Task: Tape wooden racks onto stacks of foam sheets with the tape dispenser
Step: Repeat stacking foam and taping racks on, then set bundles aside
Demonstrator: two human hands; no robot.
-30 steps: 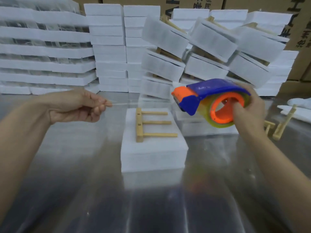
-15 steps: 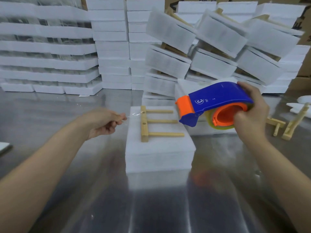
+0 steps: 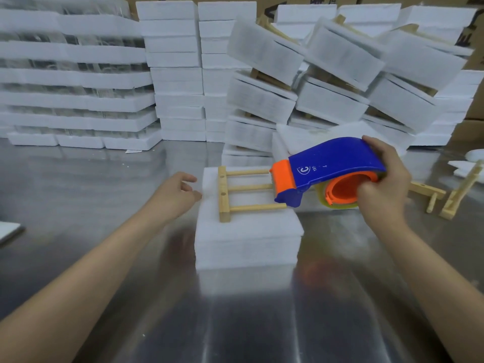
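A worker prepares to strap a wooden rack (image 3: 225, 195) to a stack of foam sheets (image 3: 246, 239) on a steel bench (image 3: 262, 323). The rack lies flat on top of the stack, its crossbar to the left and its three pegs pointing right.

The right hand (image 3: 383, 187) grips the blue-and-orange tape dispenser (image 3: 332, 163), fingers wrapped over the housing and round the roll. The orange cutter end hangs just above the peg tips at the stack's right side.

The left hand (image 3: 178, 191) sits at the stack's left edge. Its fingers (image 3: 189, 178) are loosely spread and partly curled, one tip at or just beside the foam. No strand of tape can be made out between them, and clear tape would be hard to see here.

The step in hand appears to be laying a strip across the rack. To do it well, the loose end should be pressed firmly onto the left side of the foam. The dispenser should then be drawn taut and level over the pegs, and down the far side before cutting, so the rack cannot slide.

Taped bundles (image 3: 264, 53) lean in piles behind, and spare racks (image 3: 457, 192) wait at the right.
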